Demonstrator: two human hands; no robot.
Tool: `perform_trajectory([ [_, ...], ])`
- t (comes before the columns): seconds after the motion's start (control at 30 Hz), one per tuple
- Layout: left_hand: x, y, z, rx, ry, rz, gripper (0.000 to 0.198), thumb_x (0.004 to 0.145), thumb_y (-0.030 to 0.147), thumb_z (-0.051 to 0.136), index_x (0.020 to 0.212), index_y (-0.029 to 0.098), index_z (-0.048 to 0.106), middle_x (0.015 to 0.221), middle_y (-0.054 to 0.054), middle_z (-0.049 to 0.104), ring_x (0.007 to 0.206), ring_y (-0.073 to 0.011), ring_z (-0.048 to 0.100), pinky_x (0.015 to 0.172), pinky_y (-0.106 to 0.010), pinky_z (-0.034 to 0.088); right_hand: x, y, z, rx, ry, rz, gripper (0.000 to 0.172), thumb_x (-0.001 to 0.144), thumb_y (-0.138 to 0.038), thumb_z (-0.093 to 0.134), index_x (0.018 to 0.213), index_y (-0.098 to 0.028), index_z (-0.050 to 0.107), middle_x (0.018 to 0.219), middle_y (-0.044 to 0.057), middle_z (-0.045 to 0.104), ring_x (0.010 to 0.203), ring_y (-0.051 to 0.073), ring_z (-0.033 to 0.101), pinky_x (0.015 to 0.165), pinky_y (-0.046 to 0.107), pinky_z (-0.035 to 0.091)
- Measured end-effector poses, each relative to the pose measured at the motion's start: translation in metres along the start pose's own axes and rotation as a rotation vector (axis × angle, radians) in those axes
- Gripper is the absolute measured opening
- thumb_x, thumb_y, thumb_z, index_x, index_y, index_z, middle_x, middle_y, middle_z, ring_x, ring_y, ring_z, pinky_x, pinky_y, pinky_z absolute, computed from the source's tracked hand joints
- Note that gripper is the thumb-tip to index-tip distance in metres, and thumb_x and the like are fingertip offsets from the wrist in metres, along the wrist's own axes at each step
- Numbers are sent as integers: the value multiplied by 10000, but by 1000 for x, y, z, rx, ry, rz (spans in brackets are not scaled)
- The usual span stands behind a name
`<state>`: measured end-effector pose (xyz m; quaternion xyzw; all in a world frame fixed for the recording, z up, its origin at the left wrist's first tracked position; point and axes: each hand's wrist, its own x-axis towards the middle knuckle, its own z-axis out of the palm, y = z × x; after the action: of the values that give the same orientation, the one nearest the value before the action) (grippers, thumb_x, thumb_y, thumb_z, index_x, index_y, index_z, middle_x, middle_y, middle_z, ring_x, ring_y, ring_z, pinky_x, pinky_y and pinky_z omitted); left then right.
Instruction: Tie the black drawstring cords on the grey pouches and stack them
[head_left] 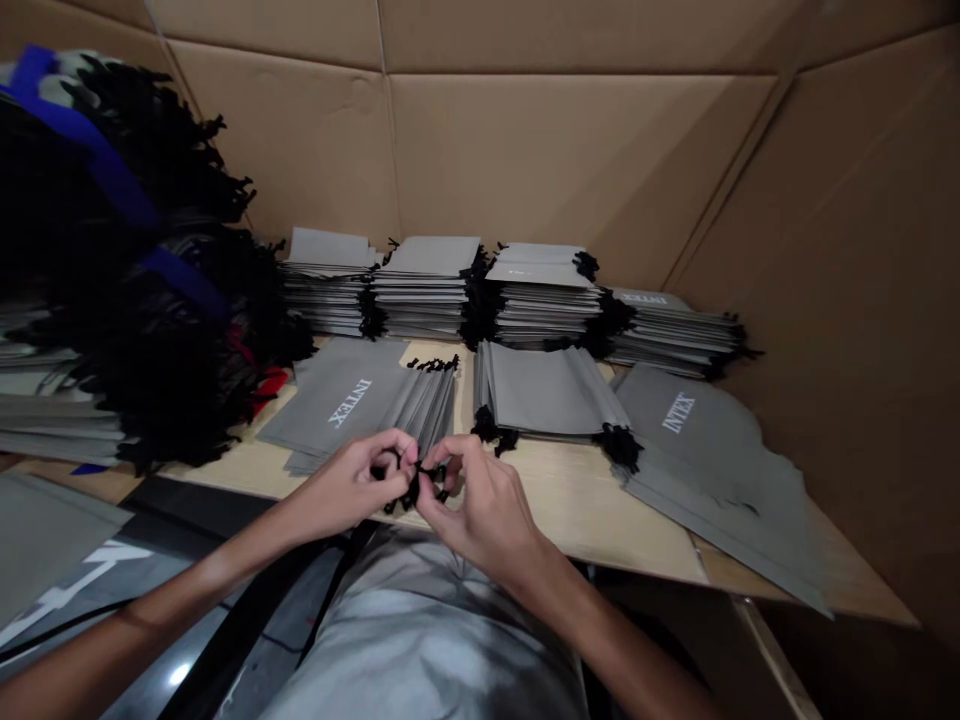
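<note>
My left hand (360,482) is closed in a pinch on a black drawstring cord (411,488). Close beside it, my right hand (484,500) pinches the same dark cord bunch between thumb and fingers. The cord lies at the near end of a fanned stack of grey fabric bags (431,405). A grey bag printed INTEX (330,395) lies flat at the left of that stack. Which strand each hand grips is hidden by the fingers. Right of the hands rests another grey bag stack (547,392), with black cord bunches at its near corners.
Several bag stacks line the back, including a tall one (427,290). On the left rises a large heap of black-corded bags (165,360) with a blue strap (112,170). Loose INTEX bags (720,470) overhang the right table edge. Cardboard walls (570,150) enclose the table (600,510).
</note>
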<state>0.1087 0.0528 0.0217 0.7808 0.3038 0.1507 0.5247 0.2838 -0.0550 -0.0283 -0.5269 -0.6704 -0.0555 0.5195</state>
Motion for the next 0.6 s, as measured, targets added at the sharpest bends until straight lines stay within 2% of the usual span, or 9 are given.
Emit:
perform_trajectory([
  [0.33, 6, -10, 1, 55, 41, 32, 169, 854, 330, 683, 961, 201, 661, 813, 42, 602, 692, -130, 513, 605, -224, 397, 5, -3, -9, -136, -81, -21, 198, 1027, -190, 614, 1211, -243, 568, 1008, -1, 771, 726, 167, 715, 627, 296, 452],
  [0.47, 6, -10, 1, 80, 53, 43, 151, 836, 315, 674, 936, 204, 653, 804, 42, 610, 686, -133, 518, 608, -233, 394, 6, -6, -10, -201, -87, -59, 178, 1043, -171, 576, 1206, -238, 551, 1023, 15, 770, 836, 201, 742, 659, 313, 465],
  [0.6, 7, -9, 3, 116, 80, 46, 131, 839, 322, 669, 904, 212, 643, 751, 54, 575, 668, -140, 505, 591, -241, 371, 8, -10, -11, -287, -104, -85, 151, 1054, -162, 558, 1182, -239, 538, 991, 16, 745, 853, 213, 729, 663, 329, 456],
])
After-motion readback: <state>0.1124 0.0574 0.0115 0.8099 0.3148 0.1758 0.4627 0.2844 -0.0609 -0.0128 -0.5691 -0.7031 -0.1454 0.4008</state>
